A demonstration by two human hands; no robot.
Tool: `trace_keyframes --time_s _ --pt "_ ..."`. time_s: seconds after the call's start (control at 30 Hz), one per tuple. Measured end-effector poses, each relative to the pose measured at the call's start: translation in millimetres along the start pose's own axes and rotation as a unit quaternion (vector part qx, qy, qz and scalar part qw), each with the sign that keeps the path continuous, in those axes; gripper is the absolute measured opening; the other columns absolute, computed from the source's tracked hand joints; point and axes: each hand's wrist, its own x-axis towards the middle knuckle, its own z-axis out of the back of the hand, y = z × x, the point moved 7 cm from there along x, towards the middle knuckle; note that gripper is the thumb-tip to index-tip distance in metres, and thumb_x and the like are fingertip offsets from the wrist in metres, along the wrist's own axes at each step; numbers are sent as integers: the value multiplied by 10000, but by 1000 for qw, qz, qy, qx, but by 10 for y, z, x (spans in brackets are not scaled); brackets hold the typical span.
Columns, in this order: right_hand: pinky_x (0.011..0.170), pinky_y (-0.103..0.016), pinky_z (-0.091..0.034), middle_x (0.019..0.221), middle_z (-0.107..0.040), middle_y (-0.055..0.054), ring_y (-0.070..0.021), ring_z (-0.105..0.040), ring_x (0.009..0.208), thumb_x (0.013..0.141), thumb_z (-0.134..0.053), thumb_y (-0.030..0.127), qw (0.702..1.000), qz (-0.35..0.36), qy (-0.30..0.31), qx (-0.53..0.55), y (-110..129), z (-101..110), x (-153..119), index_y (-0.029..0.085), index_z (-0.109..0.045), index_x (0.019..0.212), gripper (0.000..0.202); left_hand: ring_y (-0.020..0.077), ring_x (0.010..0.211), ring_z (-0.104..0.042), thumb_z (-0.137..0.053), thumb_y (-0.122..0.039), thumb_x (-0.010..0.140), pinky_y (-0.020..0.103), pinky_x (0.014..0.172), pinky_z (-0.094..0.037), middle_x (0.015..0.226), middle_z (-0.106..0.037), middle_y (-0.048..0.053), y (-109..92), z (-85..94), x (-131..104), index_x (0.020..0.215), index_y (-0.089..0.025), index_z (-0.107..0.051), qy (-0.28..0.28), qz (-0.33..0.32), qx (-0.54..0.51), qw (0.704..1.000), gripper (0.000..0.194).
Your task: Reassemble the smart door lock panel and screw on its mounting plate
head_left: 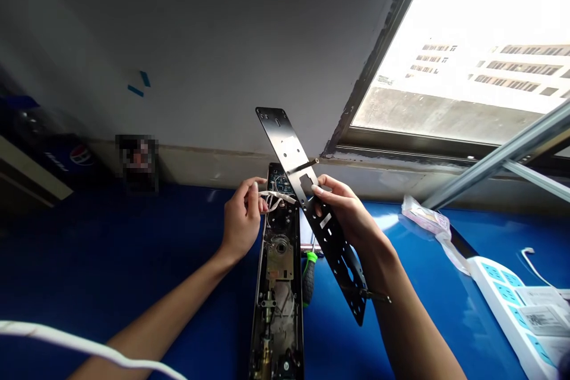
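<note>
One long black metal plate (318, 225), glossy and punched with holes, slants across the open housing's (280, 261) right edge, pinched by the right hand (345, 208). The left hand (243, 217) pinches white wires (279, 195).

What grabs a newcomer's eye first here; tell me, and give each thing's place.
The long black metal plate, slanted in the right hand near the centre, stands out first. To its left, the left hand holds white cables over a narrow open housing. The bright window at upper right also draws the eye.
</note>
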Motion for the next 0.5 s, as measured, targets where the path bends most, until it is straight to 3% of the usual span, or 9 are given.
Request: trace_keyframes --time_s 0.27,0.37,0.5 --pt "409 -182 -398 574 -623 61 -92 -523 423 873 -771 432 1000 -11 2 -5 -54 67 6 234 -546 867 300 133 607 -540 -469 -455 1083 275 707 -514 633 -462 -58 103 -14 34 1173 -203 -645 -7 40 -89 995 320" --pt "411 -184 -374 569 -625 58 -90 -507 423 868 -770 468 1000 -22 11 -5 -106 15 31 234 -537 852 330 129 601 -537 -506 -483 1071 282 714 -513 662 -461 -60 7 -71 -4 1201 -240 -616 26 12 -126 992 297" --pt "427 -191 -381 584 -634 51 -97 -521 446 856 -784 493 999 -39 27 -9 -157 -104 34 232 -545 844 354 178 799 -635 -465 -573 1065 308 787 -546 882 -615 21 -124 -194 -100 1239 -274 -587 103 18 -146 984 367"
